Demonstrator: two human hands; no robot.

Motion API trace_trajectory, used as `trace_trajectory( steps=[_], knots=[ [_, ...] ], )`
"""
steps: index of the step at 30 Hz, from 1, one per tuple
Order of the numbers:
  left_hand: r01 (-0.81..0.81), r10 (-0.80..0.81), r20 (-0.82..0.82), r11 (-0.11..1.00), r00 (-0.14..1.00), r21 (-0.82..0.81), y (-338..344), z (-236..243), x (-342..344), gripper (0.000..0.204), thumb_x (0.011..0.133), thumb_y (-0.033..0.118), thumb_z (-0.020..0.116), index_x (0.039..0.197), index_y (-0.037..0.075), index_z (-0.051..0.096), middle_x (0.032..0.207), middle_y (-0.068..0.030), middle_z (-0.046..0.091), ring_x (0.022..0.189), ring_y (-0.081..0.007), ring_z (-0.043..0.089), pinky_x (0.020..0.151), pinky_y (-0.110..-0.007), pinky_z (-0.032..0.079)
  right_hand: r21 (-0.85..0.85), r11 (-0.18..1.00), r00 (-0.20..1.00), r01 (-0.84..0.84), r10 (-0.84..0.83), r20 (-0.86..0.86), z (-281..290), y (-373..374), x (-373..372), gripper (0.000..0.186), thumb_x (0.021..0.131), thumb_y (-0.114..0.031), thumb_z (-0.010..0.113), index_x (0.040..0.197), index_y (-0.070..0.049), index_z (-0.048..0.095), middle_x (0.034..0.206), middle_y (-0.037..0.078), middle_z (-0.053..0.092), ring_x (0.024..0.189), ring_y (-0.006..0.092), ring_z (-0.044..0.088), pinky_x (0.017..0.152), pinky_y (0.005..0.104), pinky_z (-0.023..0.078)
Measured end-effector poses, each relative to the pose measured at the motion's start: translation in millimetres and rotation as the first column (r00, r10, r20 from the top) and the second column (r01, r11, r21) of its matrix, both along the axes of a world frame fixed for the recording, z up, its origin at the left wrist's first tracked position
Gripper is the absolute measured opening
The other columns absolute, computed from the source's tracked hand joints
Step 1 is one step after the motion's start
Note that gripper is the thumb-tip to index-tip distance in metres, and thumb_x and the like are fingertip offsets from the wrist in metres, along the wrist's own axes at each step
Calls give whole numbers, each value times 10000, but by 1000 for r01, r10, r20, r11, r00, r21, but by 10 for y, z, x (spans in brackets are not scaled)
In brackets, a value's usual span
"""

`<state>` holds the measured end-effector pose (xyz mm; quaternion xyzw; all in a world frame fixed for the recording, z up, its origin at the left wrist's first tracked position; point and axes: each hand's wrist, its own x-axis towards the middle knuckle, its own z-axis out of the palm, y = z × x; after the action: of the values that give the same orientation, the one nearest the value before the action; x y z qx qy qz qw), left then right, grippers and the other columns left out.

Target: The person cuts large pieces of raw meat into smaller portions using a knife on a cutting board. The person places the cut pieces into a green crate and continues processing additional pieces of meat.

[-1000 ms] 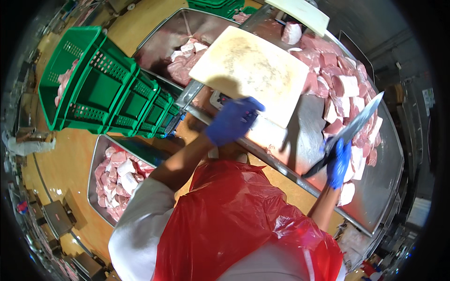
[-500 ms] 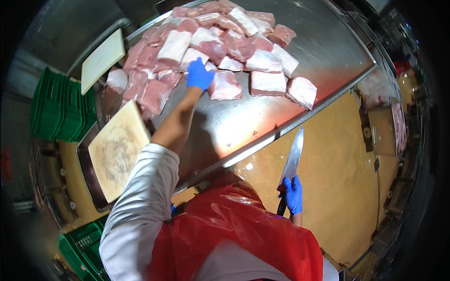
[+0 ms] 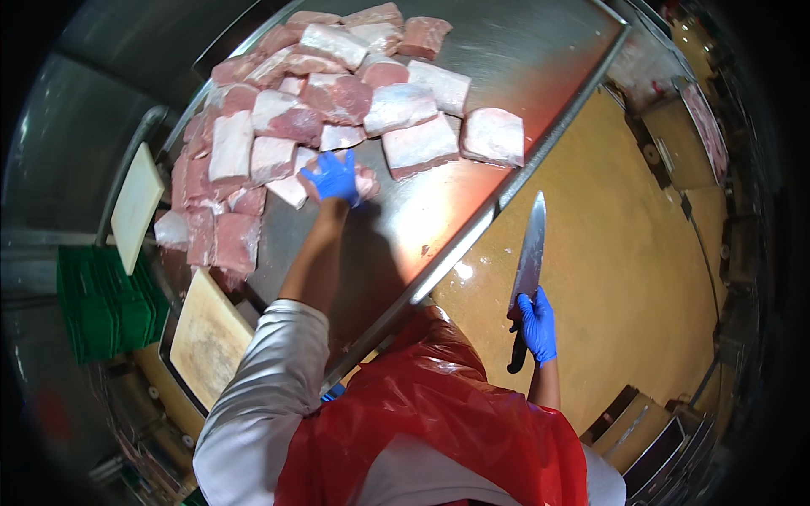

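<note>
- Under the left hand, spread wide, meat: likely the reaching step.
- Held by the right hand, a knife.
- Lifting would need squeezing.

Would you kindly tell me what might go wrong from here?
The knife in the right hand has a bare blade, which might cut the left hand if the two came together.
The meat piece under the left hand might slip on the smooth metal table.
The pale block beside the table's edge could be knocked off.

Two hands, one knife, two boards (meat pieces: over twenty).
</note>
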<state>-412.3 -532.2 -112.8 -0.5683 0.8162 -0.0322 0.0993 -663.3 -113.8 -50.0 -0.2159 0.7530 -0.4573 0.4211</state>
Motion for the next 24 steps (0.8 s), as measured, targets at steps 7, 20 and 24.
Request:
trace_trajectory(
  steps=[7, 20, 24],
  knots=[
    [114, -113, -14, 982, 993, 150, -250, 366, -18, 660, 775, 434, 723, 1390, 329, 508, 1288, -171, 590, 1256, -368, 544, 936, -688, 382, 15, 999, 999, -36, 36, 24, -61, 95, -10, 267, 1033, -203, 549, 1246, -43, 541, 855, 48, 608, 658, 134, 608, 502, 296, 547],
    [617, 839, -422, 541, -344, 572, 1989, 843, 1368, 437, 863, 173, 672, 1282, 79, 595, 1121, -48, 662, 1030, -182, 632, 923, -327, 521, -121, 910, 914, -396, 404, 46, -32, -704, 183, 274, 1033, -236, 560, 1240, -56, 547, 872, 42, 620, 654, 141, 619, 485, 296, 533],
    [447, 322, -944, 836, 68, 318, 2190, 1941, 2598, 446, 799, 49, 685, 1237, 36, 600, 1097, -41, 660, 985, -160, 611, 928, -325, 505, -176, 807, 817, -564, 576, 23, 292, -1231, 588, 235, 1036, -225, 558, 1201, -58, 562, 830, 44, 622, 611, 123, 596, 499, 279, 515]
  ],
)
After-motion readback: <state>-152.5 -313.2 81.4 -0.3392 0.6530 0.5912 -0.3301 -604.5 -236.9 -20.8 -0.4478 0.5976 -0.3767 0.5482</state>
